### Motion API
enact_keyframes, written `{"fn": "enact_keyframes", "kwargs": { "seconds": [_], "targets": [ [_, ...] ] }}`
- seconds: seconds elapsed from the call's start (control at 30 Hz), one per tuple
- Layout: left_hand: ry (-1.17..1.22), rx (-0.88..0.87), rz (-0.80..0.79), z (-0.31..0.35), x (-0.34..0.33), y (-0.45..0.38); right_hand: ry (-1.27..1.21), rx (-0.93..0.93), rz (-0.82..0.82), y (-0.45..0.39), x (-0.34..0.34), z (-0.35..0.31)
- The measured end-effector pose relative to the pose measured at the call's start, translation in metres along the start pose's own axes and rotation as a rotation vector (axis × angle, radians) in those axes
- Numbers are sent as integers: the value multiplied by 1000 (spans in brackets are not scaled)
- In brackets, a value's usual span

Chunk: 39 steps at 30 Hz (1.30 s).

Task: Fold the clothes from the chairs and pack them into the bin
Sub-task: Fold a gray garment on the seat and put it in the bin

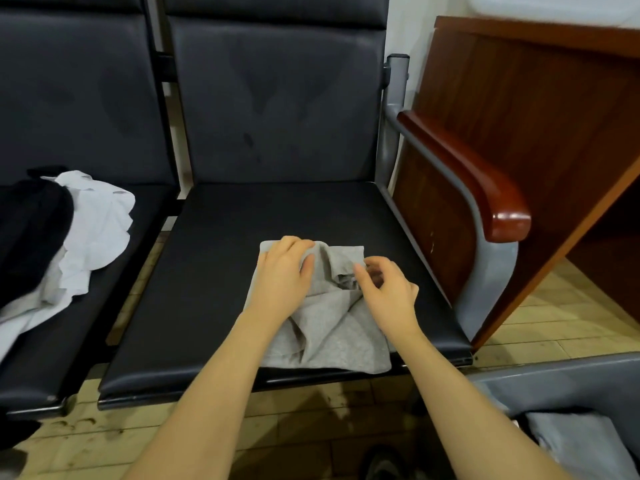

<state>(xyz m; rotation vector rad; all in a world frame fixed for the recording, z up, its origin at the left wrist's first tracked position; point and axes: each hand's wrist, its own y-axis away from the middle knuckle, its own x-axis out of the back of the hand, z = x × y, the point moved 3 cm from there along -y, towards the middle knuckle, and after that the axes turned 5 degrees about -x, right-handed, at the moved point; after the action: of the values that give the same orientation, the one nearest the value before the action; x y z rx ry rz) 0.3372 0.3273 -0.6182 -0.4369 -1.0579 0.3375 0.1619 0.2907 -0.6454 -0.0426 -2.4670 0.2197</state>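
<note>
A rumpled grey cotton garment [325, 317] lies on the black padded chair seat [214, 271], under both hands: the left hand [284, 271] rests flat on its far left part, and the right hand [384, 289] sits just right of it, fingers curled into the cloth. Well left of the left hand, a heap of white and black clothes [69, 237] lies on the neighbouring black seat [90, 323]. Right of the right hand stands the brown wooden armrest [485, 188], with a red-brown wooden desk panel [540, 109] behind it, and nearer than that hand, low right, a grey plastic bin [568, 379] holds folded grey cloth [581, 441].
</note>
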Motion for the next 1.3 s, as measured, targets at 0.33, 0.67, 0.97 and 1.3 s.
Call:
{"fn": "enact_keyframes", "kwargs": {
  "seconds": [0.33, 0.67, 0.97, 1.3],
  "targets": [
    [-131, 48, -370, -44, -22, 7, 259, 102, -30, -25, -31, -29],
    [-130, 7, -477, -41, -17, 17, 298, 455, -121, -13, -44, -32],
    [-89, 81, -555, -48, -19, 19, 676, 40, -351, -30, -47, -5],
    [-112, -45, -586, -51, 22, 53, 339, 269, -398, 11, -42, -52]
  ]
}}
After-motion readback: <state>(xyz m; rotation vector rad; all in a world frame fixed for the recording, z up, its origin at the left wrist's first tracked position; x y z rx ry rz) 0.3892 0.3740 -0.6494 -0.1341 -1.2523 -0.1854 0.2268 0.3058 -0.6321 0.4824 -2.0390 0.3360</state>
